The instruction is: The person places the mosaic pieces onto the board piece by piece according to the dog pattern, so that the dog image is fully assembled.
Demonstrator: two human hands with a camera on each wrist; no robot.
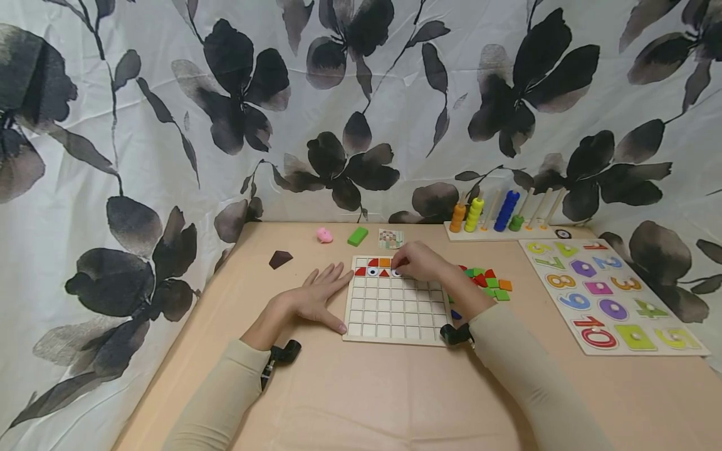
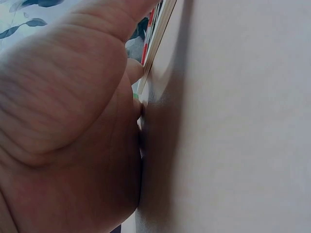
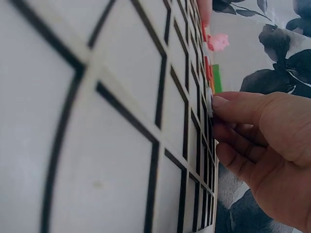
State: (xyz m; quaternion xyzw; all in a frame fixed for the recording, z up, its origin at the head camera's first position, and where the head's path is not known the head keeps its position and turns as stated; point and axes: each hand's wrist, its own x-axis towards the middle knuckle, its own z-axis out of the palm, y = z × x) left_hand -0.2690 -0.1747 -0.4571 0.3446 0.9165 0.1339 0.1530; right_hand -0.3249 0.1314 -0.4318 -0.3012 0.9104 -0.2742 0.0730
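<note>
A white gridded board (image 1: 395,315) lies on the table, with several small picture tiles in its top rows: red pieces, an orange square (image 1: 385,262) and a white eye tile (image 1: 372,272). At the upper part of the grid, my right hand (image 1: 420,262) pinches another small white tile (image 3: 210,103) between thumb and fingers, right at the board's surface. My left hand (image 1: 316,297) rests with spread fingers along the board's left side, thumb by the lower left corner. In the left wrist view, the palm (image 2: 73,121) stands close to the tabletop.
Loose coloured tiles (image 1: 492,283) lie right of the board, partly behind the right forearm. A patterned card (image 1: 391,238), green block (image 1: 358,236), pink piece (image 1: 324,235) and dark polygon (image 1: 280,259) lie beyond. A number board (image 1: 609,288) and bead-peg stand (image 1: 496,235) are at right.
</note>
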